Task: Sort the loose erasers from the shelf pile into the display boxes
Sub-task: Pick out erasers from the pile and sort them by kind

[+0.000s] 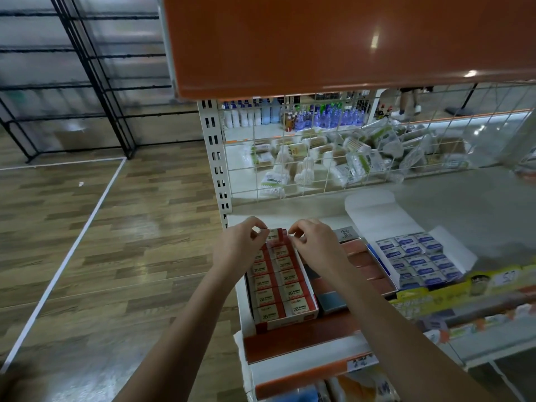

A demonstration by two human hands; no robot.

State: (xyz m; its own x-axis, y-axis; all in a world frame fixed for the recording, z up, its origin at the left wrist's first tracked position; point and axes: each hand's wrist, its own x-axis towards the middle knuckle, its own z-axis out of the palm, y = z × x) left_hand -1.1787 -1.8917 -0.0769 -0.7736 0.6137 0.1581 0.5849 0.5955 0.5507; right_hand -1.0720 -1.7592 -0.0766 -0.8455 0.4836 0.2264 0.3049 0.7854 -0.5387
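A red-and-white display box (311, 297) stands on the shelf, filled with two rows of 2B erasers in red-and-white sleeves. Both hands are at its far end. My left hand (237, 245) and my right hand (314, 242) pinch the two ends of one 2B eraser (274, 235) at the box's back edge. To the right lies an open white box (461, 250) of blue-and-white erasers (414, 258), its lid folded back. Between the two boxes sit reddish-brown and dark packs (359, 265).
An orange shelf (348, 39) hangs close overhead. A white wire grid (319, 158) backs the shelf, with bagged cotton swabs and bottles behind it. The shelf's orange front edge (298, 338) runs below the boxes. Wood floor with a white line lies to the left.
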